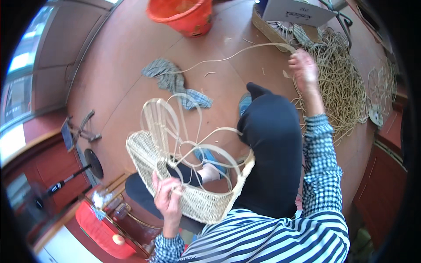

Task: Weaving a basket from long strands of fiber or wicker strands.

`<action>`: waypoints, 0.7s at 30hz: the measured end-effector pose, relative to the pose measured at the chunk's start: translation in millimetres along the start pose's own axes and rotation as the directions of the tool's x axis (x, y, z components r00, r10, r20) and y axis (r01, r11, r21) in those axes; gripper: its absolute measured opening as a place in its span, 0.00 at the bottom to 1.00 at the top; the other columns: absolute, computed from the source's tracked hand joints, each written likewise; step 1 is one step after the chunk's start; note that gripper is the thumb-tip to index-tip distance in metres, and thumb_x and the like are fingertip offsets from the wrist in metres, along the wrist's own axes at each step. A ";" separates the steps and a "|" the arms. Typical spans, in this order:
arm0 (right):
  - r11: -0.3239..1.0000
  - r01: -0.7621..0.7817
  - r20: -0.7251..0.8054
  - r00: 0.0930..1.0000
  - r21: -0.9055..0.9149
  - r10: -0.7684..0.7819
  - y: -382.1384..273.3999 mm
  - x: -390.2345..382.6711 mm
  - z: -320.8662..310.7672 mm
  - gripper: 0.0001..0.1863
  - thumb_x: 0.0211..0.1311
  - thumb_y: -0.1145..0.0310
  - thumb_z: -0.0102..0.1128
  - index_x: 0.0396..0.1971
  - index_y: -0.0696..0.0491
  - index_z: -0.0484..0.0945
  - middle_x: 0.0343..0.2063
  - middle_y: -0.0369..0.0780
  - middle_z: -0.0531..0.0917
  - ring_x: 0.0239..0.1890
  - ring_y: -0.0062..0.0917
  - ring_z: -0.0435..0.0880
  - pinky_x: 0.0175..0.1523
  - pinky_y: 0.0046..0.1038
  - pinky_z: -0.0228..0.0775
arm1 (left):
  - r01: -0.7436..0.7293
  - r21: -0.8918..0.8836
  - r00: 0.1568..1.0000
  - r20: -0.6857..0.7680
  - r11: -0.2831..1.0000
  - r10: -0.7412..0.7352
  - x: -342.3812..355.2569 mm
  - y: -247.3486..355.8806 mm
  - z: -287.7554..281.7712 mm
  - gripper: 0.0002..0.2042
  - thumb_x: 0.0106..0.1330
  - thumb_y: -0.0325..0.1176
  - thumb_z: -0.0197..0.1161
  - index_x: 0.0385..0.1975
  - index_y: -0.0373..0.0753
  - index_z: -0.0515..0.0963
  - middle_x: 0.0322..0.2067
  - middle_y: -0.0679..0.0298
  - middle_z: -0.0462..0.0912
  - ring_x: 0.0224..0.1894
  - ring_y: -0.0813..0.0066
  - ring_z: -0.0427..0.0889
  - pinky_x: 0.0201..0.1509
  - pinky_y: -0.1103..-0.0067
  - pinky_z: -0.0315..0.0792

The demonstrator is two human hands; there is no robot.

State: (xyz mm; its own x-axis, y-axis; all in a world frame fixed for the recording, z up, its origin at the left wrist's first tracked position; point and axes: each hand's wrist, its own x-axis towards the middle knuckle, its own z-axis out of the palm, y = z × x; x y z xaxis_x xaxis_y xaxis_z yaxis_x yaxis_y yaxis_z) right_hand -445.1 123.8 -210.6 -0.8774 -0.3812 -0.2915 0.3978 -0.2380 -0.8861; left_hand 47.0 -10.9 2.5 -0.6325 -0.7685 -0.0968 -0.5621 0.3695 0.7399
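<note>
- Left of the bent right knee (272, 120): a half-woven wicker basket (206, 204), its wall pinched by the left hand (167, 196).
- Beyond the knee: the blurred right hand (305, 70), fingers closed on a cane strand (263, 44).
- Right of the knee: heaped cane (342, 83).

Floor (118, 87): reddish-brown tile, thin dark joints. On it: round orange-red plastic bucket (193, 23) at far side, crumpled grey-blue checked cloth (170, 79) mid-floor, big tangled heap of tan cane-like strands (340, 83) at right, brown cardboard box (265, 33) beside heap, short pale offcuts (210, 73) scattered.
</note>
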 end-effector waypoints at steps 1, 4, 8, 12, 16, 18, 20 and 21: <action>0.989 0.138 0.042 0.990 -0.061 -0.135 -52.0 -22.0 31.7 0.08 0.72 0.71 0.57 0.47 0.54 0.78 0.35 0.38 0.86 0.28 0.11 0.81 0.28 0.12 0.73 | -0.069 -0.002 0.998 -0.015 0.998 0.069 -2.7 -7.7 2.6 0.02 0.62 0.23 0.61 0.33 0.37 0.78 0.29 0.63 0.83 0.39 0.71 0.81 0.79 0.54 0.43; 0.816 0.540 0.508 0.772 -0.207 -0.382 -146.9 -135.3 137.2 0.12 0.67 0.74 0.61 0.49 0.55 0.80 0.44 0.38 0.87 0.28 0.14 0.81 0.29 0.17 0.73 | -0.183 0.026 0.978 -0.096 0.983 0.185 -8.9 -11.8 12.7 0.05 0.59 0.21 0.65 0.33 0.38 0.80 0.31 0.65 0.84 0.39 0.68 0.83 0.76 0.54 0.51; 0.360 0.928 0.954 0.187 -0.093 -0.235 -126.5 -255.9 194.0 0.17 0.56 0.74 0.65 0.47 0.54 0.82 0.43 0.43 0.87 0.32 0.32 0.87 0.30 0.28 0.77 | -0.337 0.049 0.928 -0.150 0.940 0.340 -5.4 -10.4 24.3 0.06 0.59 0.21 0.66 0.34 0.40 0.81 0.29 0.65 0.83 0.38 0.67 0.83 0.74 0.55 0.55; 0.272 0.917 0.955 0.268 -0.293 0.128 -81.6 -297.1 189.7 0.14 0.53 0.77 0.61 0.42 0.52 0.81 0.35 0.40 0.86 0.36 0.34 0.88 0.36 0.34 0.80 | -0.428 0.125 0.870 -0.210 0.895 0.446 -6.1 -10.8 22.7 0.09 0.56 0.21 0.68 0.35 0.41 0.82 0.41 0.63 0.84 0.39 0.66 0.83 0.72 0.55 0.58; 0.305 0.922 0.970 0.240 -0.240 0.039 -86.5 -315.7 172.6 0.15 0.52 0.76 0.62 0.42 0.53 0.81 0.36 0.39 0.86 0.37 0.33 0.88 0.35 0.32 0.80 | -0.436 0.103 0.860 -0.244 0.894 0.448 -8.5 -1.1 20.5 0.08 0.55 0.23 0.68 0.33 0.42 0.82 0.47 0.63 0.83 0.46 0.70 0.82 0.67 0.57 0.61; 0.304 0.936 0.979 0.199 -0.180 -0.032 -94.9 -323.5 163.4 0.16 0.51 0.76 0.62 0.42 0.52 0.82 0.36 0.39 0.87 0.38 0.33 0.89 0.36 0.32 0.80 | -0.541 0.174 0.822 -0.098 0.823 0.561 -0.6 -8.4 15.3 0.09 0.55 0.22 0.68 0.34 0.43 0.79 0.47 0.62 0.83 0.53 0.65 0.79 0.67 0.57 0.60; 0.244 0.963 0.968 0.161 -0.112 -0.191 -108.9 -332.0 152.3 0.17 0.47 0.77 0.64 0.41 0.52 0.82 0.38 0.40 0.88 0.39 0.33 0.89 0.40 0.31 0.82 | -0.545 0.172 0.826 -0.057 0.821 0.560 4.5 -16.8 13.2 0.09 0.55 0.22 0.68 0.34 0.43 0.78 0.46 0.64 0.83 0.52 0.67 0.80 0.67 0.57 0.59; 0.232 0.963 0.954 0.189 -0.135 -0.232 -130.4 -334.6 144.5 0.14 0.48 0.80 0.62 0.37 0.54 0.84 0.37 0.42 0.88 0.38 0.34 0.89 0.41 0.31 0.83 | -0.552 0.163 0.829 -0.001 0.818 0.560 3.3 -21.0 12.2 0.09 0.55 0.23 0.68 0.34 0.44 0.78 0.45 0.65 0.83 0.51 0.69 0.81 0.68 0.57 0.59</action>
State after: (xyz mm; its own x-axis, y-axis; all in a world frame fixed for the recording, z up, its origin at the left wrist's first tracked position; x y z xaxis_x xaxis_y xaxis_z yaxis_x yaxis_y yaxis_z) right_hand -164.6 153.3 54.5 -0.0023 -0.8692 0.4944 -0.7888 -0.3023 -0.5352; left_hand 50.2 -14.8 -21.5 -0.8381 -0.4307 0.3348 -0.1973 0.8114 0.5502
